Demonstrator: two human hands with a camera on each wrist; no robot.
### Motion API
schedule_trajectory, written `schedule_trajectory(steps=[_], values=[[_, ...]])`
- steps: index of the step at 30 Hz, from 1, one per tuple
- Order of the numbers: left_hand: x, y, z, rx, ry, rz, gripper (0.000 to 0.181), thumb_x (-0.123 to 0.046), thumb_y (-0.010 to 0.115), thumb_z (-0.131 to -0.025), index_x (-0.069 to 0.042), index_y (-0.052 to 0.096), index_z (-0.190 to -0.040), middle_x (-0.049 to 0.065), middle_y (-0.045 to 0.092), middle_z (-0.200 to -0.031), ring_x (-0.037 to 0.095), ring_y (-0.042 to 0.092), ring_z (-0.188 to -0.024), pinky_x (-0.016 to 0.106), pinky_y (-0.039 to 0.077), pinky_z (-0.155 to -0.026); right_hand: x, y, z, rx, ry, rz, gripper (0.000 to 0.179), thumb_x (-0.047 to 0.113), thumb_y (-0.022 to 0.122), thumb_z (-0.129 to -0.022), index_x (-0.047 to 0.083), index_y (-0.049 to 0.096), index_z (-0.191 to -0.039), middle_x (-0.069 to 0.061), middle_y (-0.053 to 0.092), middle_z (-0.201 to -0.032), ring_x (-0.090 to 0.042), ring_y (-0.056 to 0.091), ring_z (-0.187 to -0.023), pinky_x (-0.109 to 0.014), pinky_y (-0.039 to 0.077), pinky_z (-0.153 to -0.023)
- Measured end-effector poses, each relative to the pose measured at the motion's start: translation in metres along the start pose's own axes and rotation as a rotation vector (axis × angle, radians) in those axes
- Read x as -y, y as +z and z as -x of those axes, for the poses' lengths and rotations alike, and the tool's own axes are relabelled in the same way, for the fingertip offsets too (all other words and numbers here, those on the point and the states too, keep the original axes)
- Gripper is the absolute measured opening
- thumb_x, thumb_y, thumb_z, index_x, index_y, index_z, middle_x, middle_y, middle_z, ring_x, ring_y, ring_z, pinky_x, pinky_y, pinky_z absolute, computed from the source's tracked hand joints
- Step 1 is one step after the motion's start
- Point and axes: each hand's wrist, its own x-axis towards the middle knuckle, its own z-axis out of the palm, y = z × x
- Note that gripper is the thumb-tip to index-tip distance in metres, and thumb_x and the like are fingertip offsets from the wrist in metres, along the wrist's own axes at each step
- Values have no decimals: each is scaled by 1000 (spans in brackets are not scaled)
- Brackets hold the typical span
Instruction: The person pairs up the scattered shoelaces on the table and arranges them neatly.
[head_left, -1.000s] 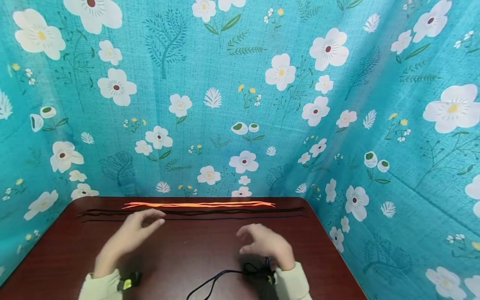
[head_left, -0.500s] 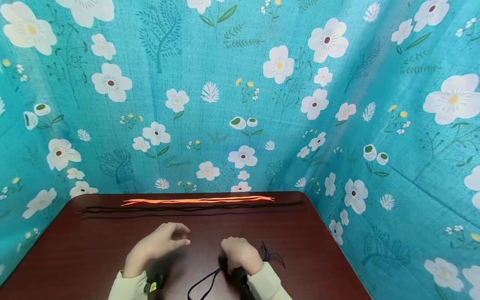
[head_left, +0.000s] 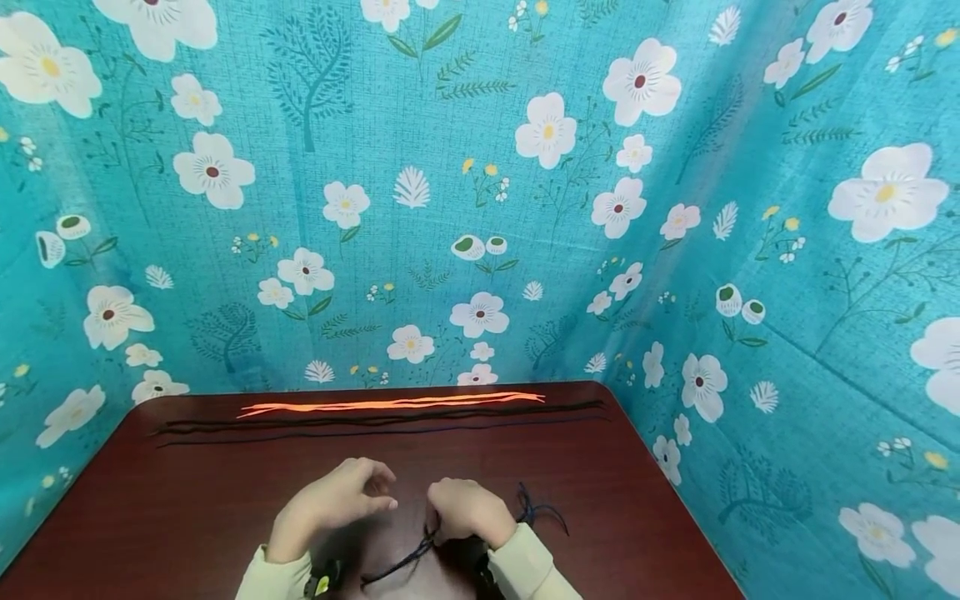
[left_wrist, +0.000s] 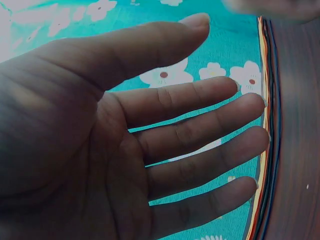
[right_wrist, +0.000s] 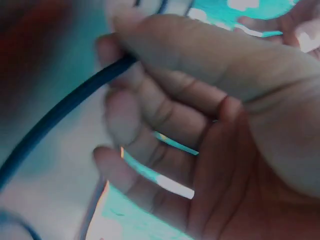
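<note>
My right hand (head_left: 468,510) pinches a dark blue cord (head_left: 397,568) between thumb and fingers, low over the table. In the right wrist view the cord (right_wrist: 55,115) curves away from the pinch toward the lower left. Its loose ends (head_left: 534,507) lie beside the right wrist in the head view. To the left, my left hand (head_left: 333,504) hovers just above the table, holding nothing. The left wrist view shows its fingers (left_wrist: 200,135) nearly straight and spread, with the thumb apart.
Across the far part of the brown table (head_left: 225,483) lie orange cords (head_left: 390,406), dark, nearly black cords (head_left: 420,417) and a thin dark blue strand (head_left: 300,436). A teal flowered curtain (head_left: 420,275) hangs behind the table and along its right side.
Both hands have come closer together over the middle. The right hand has taken hold of the dark blue cord and shifted left; the cord's near loop has swung and looks narrower.
</note>
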Motion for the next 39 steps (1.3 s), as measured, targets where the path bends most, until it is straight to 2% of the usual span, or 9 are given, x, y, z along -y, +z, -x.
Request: schedule_trajectory(steps=[2,5,10,15,19,22,25,29,39], values=[[-4,2,-2,6,12,-2,32,-18,76,-92,3,69,-114,6,71,-101,23,66,-91,46,57,-78,0,-8,4,-31,-43,-54,16,13,85,-83,25,74,-81,16,65,-73,1,58,-63,-21,50,-59],[-9,6,-3,15,31,-13,31,-18,77,-91,3,70,-113,6,71,-99,22,66,-88,45,58,-76,2,-21,12,-124,-120,-80,13,13,82,-86,24,76,-82,17,65,-73,4,56,-63,-17,48,-58],[-13,12,-4,43,82,-16,19,-18,76,-91,-2,75,-103,0,72,-89,10,60,-71,30,54,-63,8,-36,25,-281,-206,-103,11,13,78,-89,24,77,-86,20,64,-73,8,52,-61,-13,44,-56],[-17,15,-6,45,164,7,8,-17,75,-93,-9,77,-92,-8,69,-77,1,52,-61,20,44,-56,11,-46,34,-355,-256,-153,9,15,77,-91,23,79,-94,21,69,-80,11,53,-65,-11,45,-60],[-23,14,-6,3,199,-6,12,-13,71,-95,-13,76,-85,-9,62,-70,0,46,-58,19,40,-55,12,-51,39,-397,-294,-196,7,21,77,-93,22,80,-99,20,71,-84,14,56,-70,-11,47,-64],[-27,12,-3,-33,208,-21,16,-12,67,-97,-15,77,-84,-9,65,-71,-1,46,-58,20,42,-55,14,-54,44,-421,-302,-206,9,24,76,-94,22,80,-101,19,71,-84,14,56,-70,-11,47,-64],[-29,9,1,-61,215,-20,14,-14,67,-99,-14,79,-91,-7,72,-80,-1,53,-64,21,47,-58,15,-57,48,-423,-286,-205,10,24,75,-94,21,80,-103,19,71,-85,13,57,-71,-10,47,-64],[-31,1,8,-98,220,-16,13,-18,67,-99,-14,79,-98,-10,72,-84,-1,58,-68,23,50,-60,15,-61,52,-410,-268,-221,10,22,74,-95,21,79,-104,18,70,-85,11,57,-71,-11,48,-65],[-28,-22,31,-205,177,7,20,-26,58,-105,-14,75,-107,-9,62,-72,3,54,-60,26,47,-56,1,-65,60,-407,-237,-281,11,20,74,-95,19,78,-105,18,69,-87,8,59,-74,-15,51,-68]])
